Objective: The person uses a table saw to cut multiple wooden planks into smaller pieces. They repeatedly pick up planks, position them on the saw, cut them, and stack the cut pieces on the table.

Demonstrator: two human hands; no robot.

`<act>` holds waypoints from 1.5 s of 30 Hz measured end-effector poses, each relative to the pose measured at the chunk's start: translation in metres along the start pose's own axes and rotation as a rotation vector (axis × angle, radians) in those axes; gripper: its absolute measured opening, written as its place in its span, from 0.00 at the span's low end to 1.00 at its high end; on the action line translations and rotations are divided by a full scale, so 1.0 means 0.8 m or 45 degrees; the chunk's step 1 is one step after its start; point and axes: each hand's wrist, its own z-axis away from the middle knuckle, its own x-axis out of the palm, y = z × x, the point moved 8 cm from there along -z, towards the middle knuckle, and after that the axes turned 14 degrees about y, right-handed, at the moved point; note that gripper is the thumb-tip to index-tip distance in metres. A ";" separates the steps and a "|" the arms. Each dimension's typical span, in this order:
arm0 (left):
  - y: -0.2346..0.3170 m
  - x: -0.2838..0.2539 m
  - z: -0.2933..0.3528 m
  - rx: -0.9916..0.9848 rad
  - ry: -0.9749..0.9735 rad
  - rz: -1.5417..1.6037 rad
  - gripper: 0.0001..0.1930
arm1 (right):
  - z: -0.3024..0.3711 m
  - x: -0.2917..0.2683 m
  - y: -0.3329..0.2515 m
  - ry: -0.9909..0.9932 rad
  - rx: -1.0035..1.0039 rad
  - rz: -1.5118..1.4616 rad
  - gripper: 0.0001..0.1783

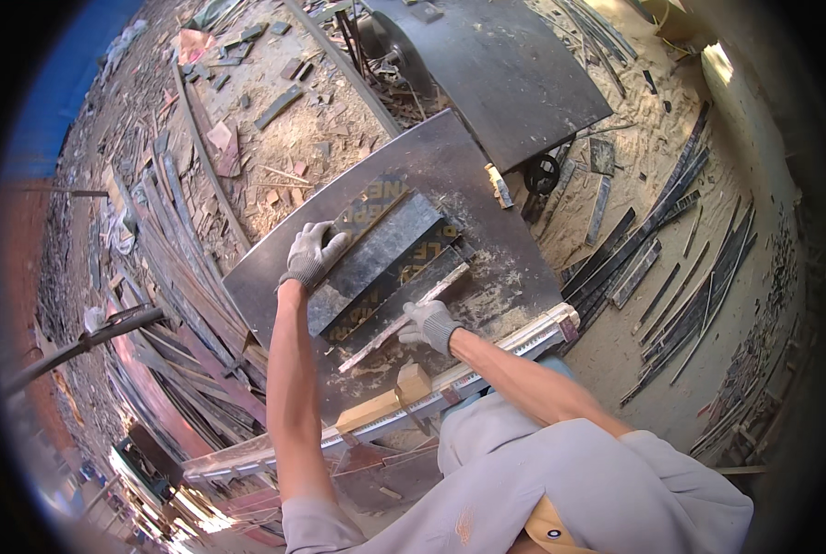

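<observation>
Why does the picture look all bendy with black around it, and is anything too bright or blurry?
Head view: fisheye distortion bows the measuring rail, and black surrounds the picture; head view: sunlit strips at lower left look washed out; head view: the blue patch at far left looks soft, but the left glove and right glove look fairly sharp.

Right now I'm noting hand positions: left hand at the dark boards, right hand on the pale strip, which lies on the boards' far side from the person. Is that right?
Not quite: the head view shows the pale strip on the near side of the dark boards, toward the person. The left hand is at the boards, the right hand on the strip.
</observation>
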 end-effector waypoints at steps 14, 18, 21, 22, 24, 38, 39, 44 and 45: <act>-0.028 -0.113 -0.036 -0.060 0.552 -0.420 0.35 | 0.108 0.038 -0.146 -0.340 -0.562 0.569 0.24; 0.173 -0.055 0.001 0.237 0.611 0.365 0.25 | 0.098 -0.215 -0.237 0.128 -0.646 -0.080 0.13; 0.348 0.095 0.001 0.489 0.178 0.347 0.22 | 0.000 -0.406 -0.252 0.558 -0.482 -0.227 0.11; 0.386 0.148 0.003 0.439 0.036 0.270 0.22 | -0.041 -0.446 -0.239 0.662 -0.372 -0.202 0.11; 0.440 0.263 -0.013 0.287 -0.192 0.331 0.27 | -0.129 -0.482 -0.222 0.630 -0.298 -0.217 0.10; 0.258 0.691 -0.235 -0.227 -0.299 -0.166 0.48 | -0.531 -0.427 -0.314 0.721 -0.335 0.536 0.41; 0.258 0.703 -0.257 -0.146 -0.279 -0.256 0.52 | -0.538 -0.434 -0.323 0.757 -0.268 0.576 0.45; 0.270 0.776 -0.356 -0.110 -0.119 -0.440 0.71 | -0.549 -0.460 -0.367 0.892 -0.259 0.469 0.53; 0.265 0.790 -0.370 -0.202 -0.143 -0.481 0.73 | -0.552 -0.462 -0.371 0.915 -0.232 0.453 0.53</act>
